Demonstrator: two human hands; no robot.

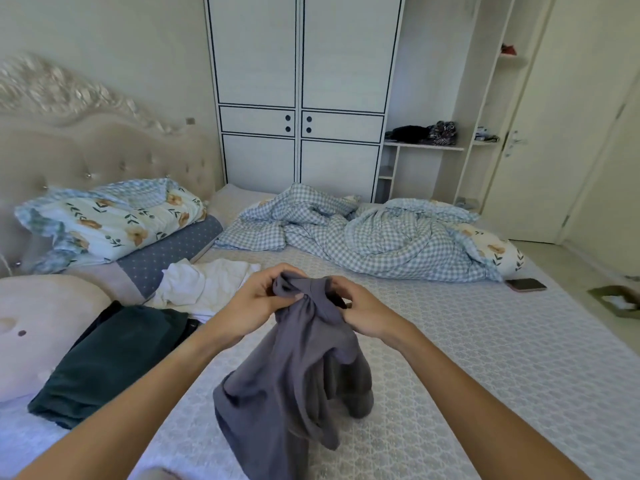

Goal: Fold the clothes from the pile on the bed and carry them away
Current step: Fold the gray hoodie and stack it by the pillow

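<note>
A grey garment (294, 382) hangs bunched over the middle of the bed (467, 358). My left hand (258, 303) grips its top edge from the left. My right hand (367, 311) pinches the same edge from the right, and the two hands are close together. The lower part of the garment droops down to the mattress. To the left lies the pile: a dark green garment (110, 362), something black under it, and a crumpled white garment (204, 284) behind.
A checked blue quilt (363, 233) lies rumpled across the far side of the bed. Pillows (114, 220) and a beige cushion (41, 327) sit at the left by the headboard. A phone (525, 284) lies near the right edge. A white wardrobe (301, 95) and a door (554, 133) stand beyond.
</note>
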